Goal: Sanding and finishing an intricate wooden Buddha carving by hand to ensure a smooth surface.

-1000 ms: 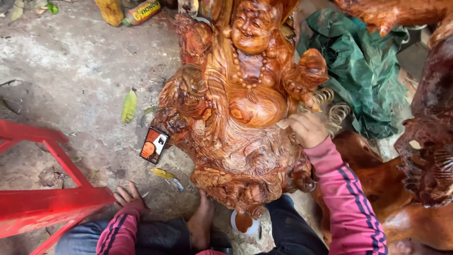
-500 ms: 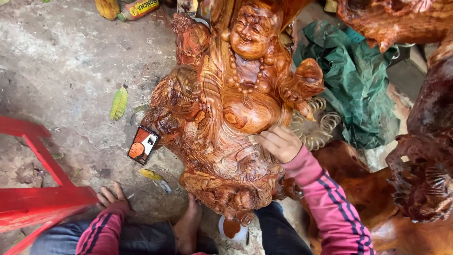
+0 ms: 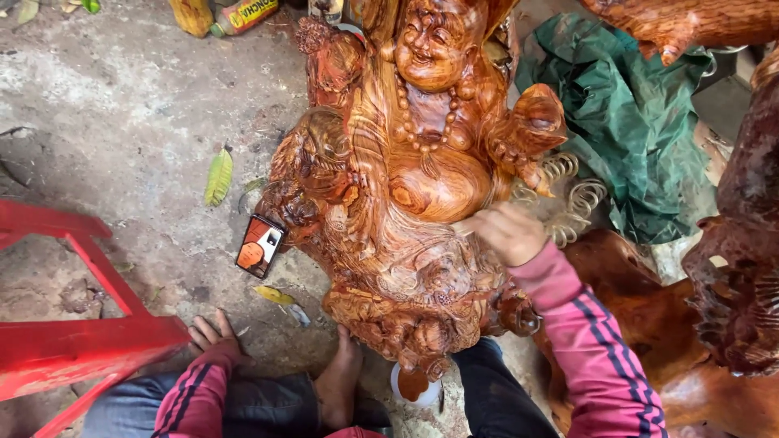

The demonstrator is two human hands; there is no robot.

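A large glossy reddish-brown wooden carving (image 3: 398,203) of a laughing round-bellied figure with a bead necklace stands on the concrete ground in front of me. My right hand (image 3: 507,231), in a pink sleeve with dark stripes, is closed on a small pale piece pressed against the carving's lower right side, below the belly. My left hand (image 3: 213,334) rests flat on the ground at the lower left, fingers spread, holding nothing. My bare foot (image 3: 341,381) sits by the carving's base.
A red plastic stool (image 3: 73,324) stands at the left. A small orange-and-white packet (image 3: 260,245) and a yellow-green leaf (image 3: 218,176) lie on the ground. A green cloth (image 3: 641,130) is bunched at the right, beside other dark wood carvings (image 3: 738,276). A white cup (image 3: 414,393) sits under the base.
The view has shifted and my right hand has slid slightly left and down along the carving's side. My left hand stays flat on the ground.
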